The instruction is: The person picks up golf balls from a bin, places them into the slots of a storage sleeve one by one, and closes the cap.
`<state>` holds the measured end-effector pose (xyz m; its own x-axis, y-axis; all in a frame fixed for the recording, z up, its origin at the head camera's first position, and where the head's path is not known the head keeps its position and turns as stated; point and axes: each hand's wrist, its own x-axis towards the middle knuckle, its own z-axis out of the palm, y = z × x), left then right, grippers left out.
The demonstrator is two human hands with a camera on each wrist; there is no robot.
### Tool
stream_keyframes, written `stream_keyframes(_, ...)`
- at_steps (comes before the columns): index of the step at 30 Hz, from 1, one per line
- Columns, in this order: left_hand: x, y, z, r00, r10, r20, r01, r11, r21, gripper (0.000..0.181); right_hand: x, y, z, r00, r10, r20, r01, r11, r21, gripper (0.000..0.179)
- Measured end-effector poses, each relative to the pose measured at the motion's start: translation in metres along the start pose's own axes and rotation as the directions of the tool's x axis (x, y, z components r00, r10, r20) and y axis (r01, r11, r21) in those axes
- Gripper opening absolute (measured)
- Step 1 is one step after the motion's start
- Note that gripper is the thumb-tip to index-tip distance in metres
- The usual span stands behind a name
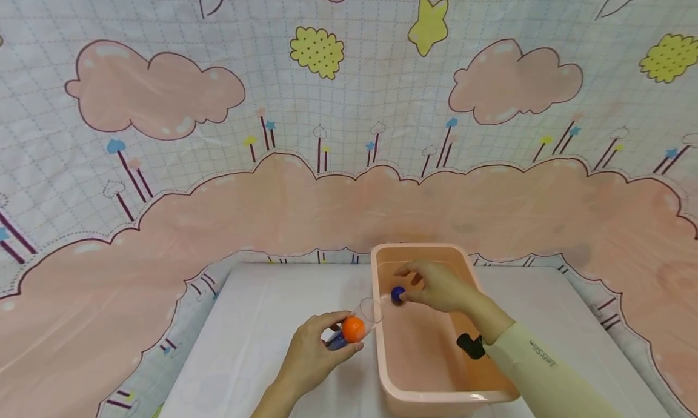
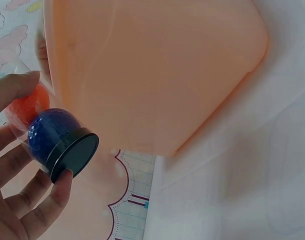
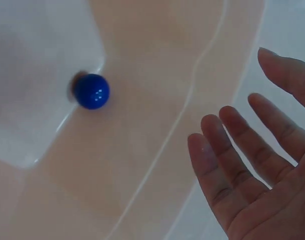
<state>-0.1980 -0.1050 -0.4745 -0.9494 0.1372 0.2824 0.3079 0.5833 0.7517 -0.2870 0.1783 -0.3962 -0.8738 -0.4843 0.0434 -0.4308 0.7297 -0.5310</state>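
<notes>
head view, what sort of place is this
Probably a makeshift tabletop corner for filming or play, hard to say which: a cloud-printed sheet hangs behind a white table, and a peach tub stands on that table.

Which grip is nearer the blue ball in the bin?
Right. The right grip is inside the bin, open near the blue ball; the left grip is outside, holding the clear tube.

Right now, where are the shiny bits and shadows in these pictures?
Head view: a pale glint on the near rim of the peach plastic tub; left wrist view: soft grey shadow on the flat white tabletop beside it; right wrist view: tiny white glints on the glossy blue ball.
</notes>
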Motion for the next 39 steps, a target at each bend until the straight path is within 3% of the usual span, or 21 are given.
stream_keyframes(18, -0.004, -0.004, -0.003, 1.0, -0.021, 0.001, 0.021, 1.0, 0.0, 0.051, 0.037, 0.027, 0.03, 0.988, 0.121, 0.098, -0.118, 0.992, -0.033, 0.043)
stream_keyframes(29, -0.004, -0.008, -0.003, 1.0, -0.008, -0.003, 0.008, 1.0, -0.012, 0.051, 0.049, 0.04, 0.049, 0.978, 0.168, 0.121, -0.151, 0.979, -0.138, 0.049)
stream_keyframes(39, -0.005, -0.009, -0.003, 1.0, -0.017, -0.005, 0.016, 0.999, -0.034, 0.05, 0.059, 0.046, 0.063, 0.971, 0.207, 0.116, -0.179, 0.96, -0.217, 0.013)
